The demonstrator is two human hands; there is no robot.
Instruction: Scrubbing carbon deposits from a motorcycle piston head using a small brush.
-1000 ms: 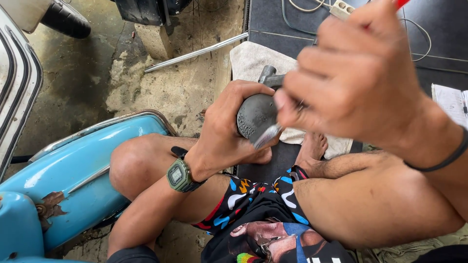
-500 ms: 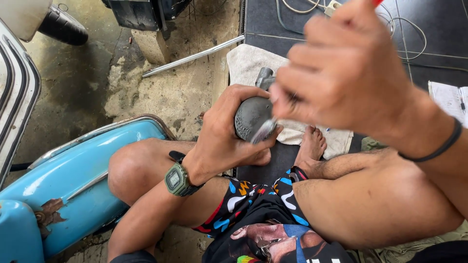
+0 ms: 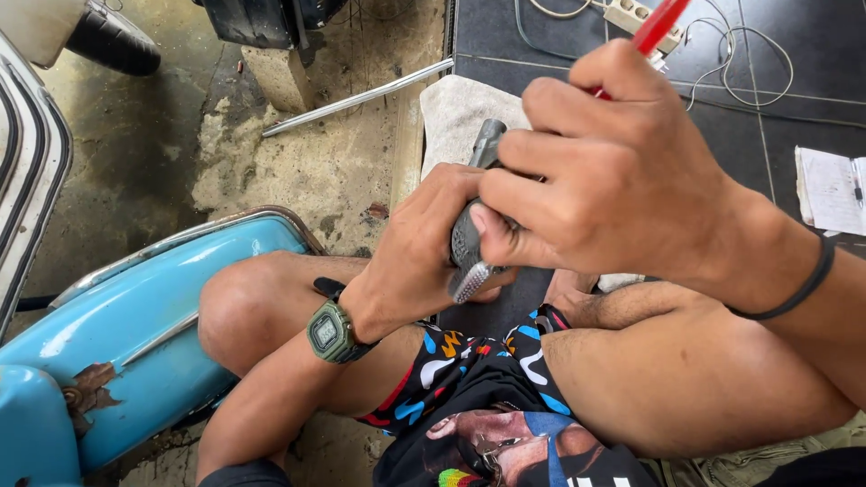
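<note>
My left hand (image 3: 424,252) grips a grey metal handlebar part (image 3: 469,243) with a ribbed grip and a metal stub sticking up at its top, held above my crossed legs. A green digital watch sits on that wrist. My right hand (image 3: 613,176) is closed around a red-handled tool (image 3: 663,22) whose handle pokes up past my fingers; its tip is hidden behind the hand, against the grey part. My right thumb presses on the part's side. A black band circles my right wrist.
A light blue scooter body panel (image 3: 135,325) lies at the left by my knee. A grey cloth (image 3: 456,113) and a metal rod (image 3: 356,97) lie on the concrete ahead. A white power strip with cables (image 3: 631,13) and paper (image 3: 830,189) sit on dark tiles.
The grey part has turned in my left hand, its end now pointing down toward my lap. My right hand has shifted lower onto it with the red tool.
</note>
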